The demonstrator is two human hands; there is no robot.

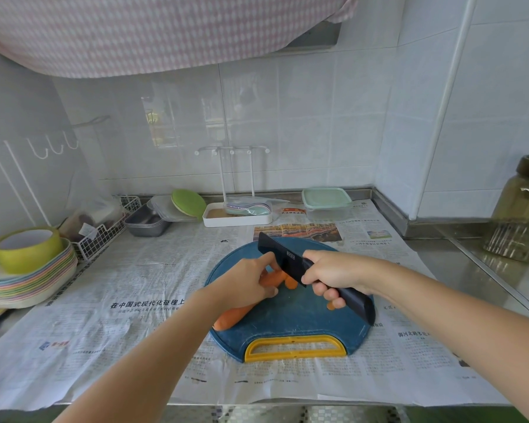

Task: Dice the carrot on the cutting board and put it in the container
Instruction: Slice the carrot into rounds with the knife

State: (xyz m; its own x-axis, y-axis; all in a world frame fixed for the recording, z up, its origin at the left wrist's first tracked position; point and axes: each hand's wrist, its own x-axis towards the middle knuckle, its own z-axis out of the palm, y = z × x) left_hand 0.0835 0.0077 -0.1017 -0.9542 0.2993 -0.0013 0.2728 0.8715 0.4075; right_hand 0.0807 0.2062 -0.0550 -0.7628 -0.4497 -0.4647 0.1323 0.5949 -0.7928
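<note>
Orange carrot [235, 315] at frame centre on board [287, 328]: stiff, round, likely rolls (flat cut face would help). Left hand [245, 282] grips it near the cut end; right hand [333, 273] clenches knife [283, 254].
</note>
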